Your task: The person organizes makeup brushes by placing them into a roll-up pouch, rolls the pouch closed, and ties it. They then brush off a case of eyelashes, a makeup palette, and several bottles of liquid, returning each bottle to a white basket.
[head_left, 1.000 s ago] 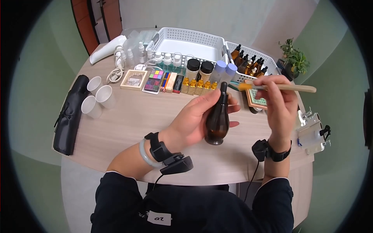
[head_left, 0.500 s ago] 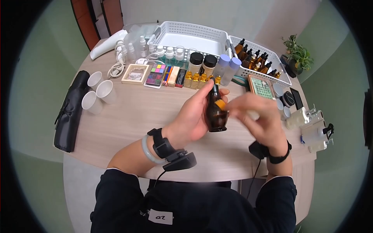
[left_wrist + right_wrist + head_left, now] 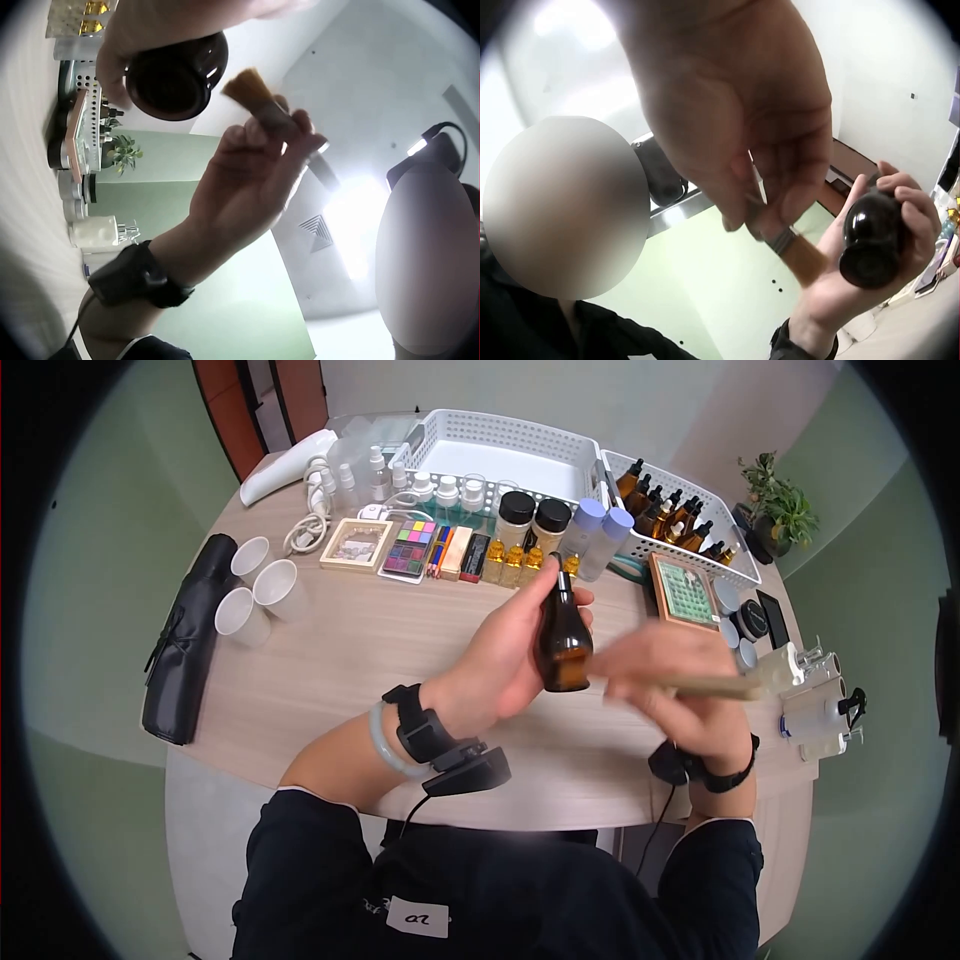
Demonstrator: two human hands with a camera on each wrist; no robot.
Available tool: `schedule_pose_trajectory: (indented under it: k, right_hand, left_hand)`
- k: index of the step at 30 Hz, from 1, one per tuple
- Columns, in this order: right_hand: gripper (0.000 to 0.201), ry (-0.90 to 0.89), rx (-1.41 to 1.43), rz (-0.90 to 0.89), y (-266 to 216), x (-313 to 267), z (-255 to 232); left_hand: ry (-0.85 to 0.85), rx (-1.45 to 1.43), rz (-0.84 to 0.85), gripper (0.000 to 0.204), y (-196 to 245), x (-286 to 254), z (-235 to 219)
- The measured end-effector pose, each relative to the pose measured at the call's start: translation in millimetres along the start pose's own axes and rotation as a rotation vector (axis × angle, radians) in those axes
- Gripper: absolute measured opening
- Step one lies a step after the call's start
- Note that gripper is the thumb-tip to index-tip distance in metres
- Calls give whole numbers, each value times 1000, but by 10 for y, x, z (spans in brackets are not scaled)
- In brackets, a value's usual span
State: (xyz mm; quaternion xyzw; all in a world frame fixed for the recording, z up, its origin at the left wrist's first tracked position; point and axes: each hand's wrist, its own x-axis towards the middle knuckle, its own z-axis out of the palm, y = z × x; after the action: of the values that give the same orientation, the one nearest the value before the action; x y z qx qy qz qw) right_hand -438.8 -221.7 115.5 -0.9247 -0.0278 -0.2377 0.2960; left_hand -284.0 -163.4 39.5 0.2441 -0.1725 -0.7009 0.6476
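A dark brown dropper bottle (image 3: 565, 645) is gripped upright, slightly tilted, in the left hand (image 3: 497, 653), above the table. The right hand (image 3: 680, 685) pinches a brush with a pale wooden handle (image 3: 712, 686), close to the bottle's lower right side; it is blurred in the head view. In the left wrist view the orange-brown bristles (image 3: 248, 88) point toward the bottle's base (image 3: 169, 88). The right wrist view shows the bristles (image 3: 805, 259) beside the bottle (image 3: 871, 238); whether they touch it I cannot tell.
Along the back stand white baskets (image 3: 500, 428), jars (image 3: 516, 510) and small bottles. White cups (image 3: 243, 617) and a black roll (image 3: 186, 650) lie left. A green-beaded box (image 3: 686, 592) and pump bottles (image 3: 812, 710) are on the right.
The right hand has come left and down from the raised brush position to the bottle's side. The left hand has lifted slightly away from the body, still holding the bottle.
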Motion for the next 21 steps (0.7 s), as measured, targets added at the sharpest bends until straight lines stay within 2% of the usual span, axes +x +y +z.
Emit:
schedule_pose_trajectory:
  k: [1,2,3,5,6,7,9,11,14,16,17,19,21]
  right_hand:
    - [9,177,-149,-71,26,12,12]
    - [8,279,-152,55,9,52,30]
    - [8,281,-153,55,11,38,21]
    - [7,28,-74,55,36,9,-34]
    - [6,-91,81,66,19,-29,-80]
    - [6,-95,83,65,2,-28,-85]
    - [7,-10,207,13,-30,-29,-96]
    - [8,295,216,224,5,-11,-22]
    - [9,367,138,159,90,78,47]
    - [10,73,15,-3,137,66,38]
    - [10,71,16,-5,124,57,-10]
    - [11,-86,270,64,58,23,-113]
    - [8,201,239,203,59,30,-35]
  left_hand:
    - [-15,-38,-37,36,8,-32,29]
    - [-29,-75,-71,34,14,-53,45]
    - [-30,-74,-72,34,22,-59,44]
    - [-93,-70,-120,31,60,-68,36]
    - [-91,-72,-114,31,67,-77,53]
    - [-42,-36,-95,32,64,-84,93]
    - [48,43,-66,34,48,-75,159]
    - [19,106,-36,37,12,-53,73]
    - [16,115,-23,42,4,-31,20]
    - [13,60,-39,42,10,-26,19]
    - [9,3,-59,43,15,-24,16]
    - [-40,-29,-95,43,22,-21,13]
    - [-141,-89,-178,42,27,-28,54]
